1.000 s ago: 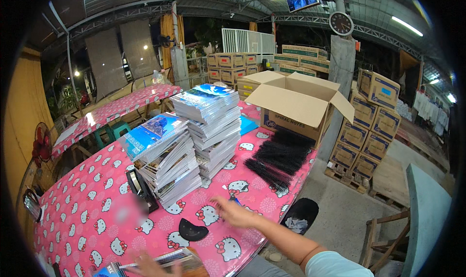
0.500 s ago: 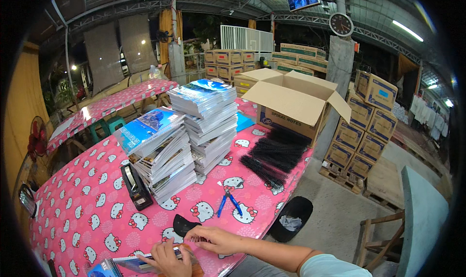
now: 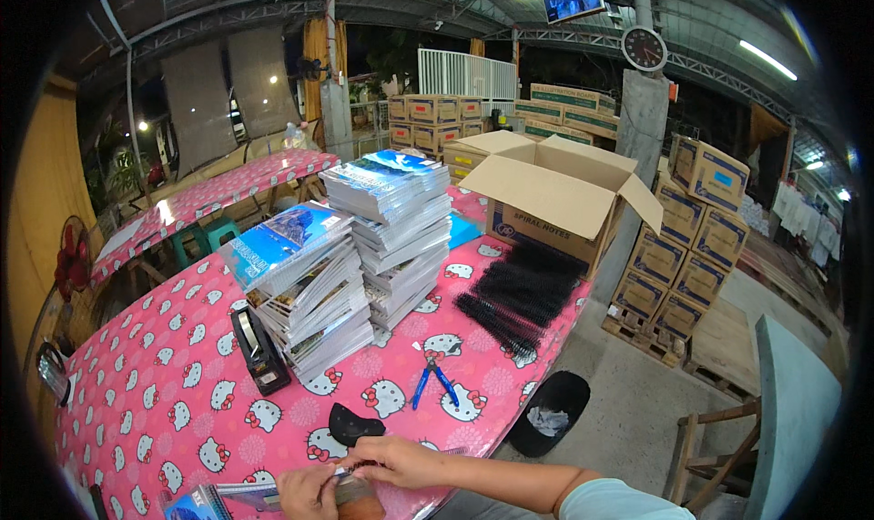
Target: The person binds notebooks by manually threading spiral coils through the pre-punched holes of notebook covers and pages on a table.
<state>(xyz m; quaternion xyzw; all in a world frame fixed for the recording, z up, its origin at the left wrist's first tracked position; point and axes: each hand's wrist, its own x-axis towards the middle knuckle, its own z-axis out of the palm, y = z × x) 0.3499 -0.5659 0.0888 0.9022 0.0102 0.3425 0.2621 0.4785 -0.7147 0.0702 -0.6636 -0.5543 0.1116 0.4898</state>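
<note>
Low in the view, my left hand (image 3: 308,492) is closed on the edge of a notebook (image 3: 360,500). Pressed close beside it, my right hand (image 3: 393,462) pinches a thin dark spiral binding coil (image 3: 452,451), whose tail sticks out to the right past the fingers. The fingertips of both hands meet at the notebook's edge, and the coil's tip is hidden there. A coil-bound notebook with a blue cover (image 3: 193,504) lies to the left. Just beyond my hands rests a small black curved object (image 3: 353,425).
Blue-handled pliers (image 3: 434,383), a black tape dispenser (image 3: 258,350) and two tall notebook stacks (image 3: 314,315) stand on the pink table. Many black coils (image 3: 523,292) lie before an open carton (image 3: 537,192). A black bin (image 3: 549,412) sits right of the table edge.
My left hand's fingers have drawn together from lying spread on the notebook. The right hand has shifted slightly down and left against the left hand, with the coil's tail now showing.
</note>
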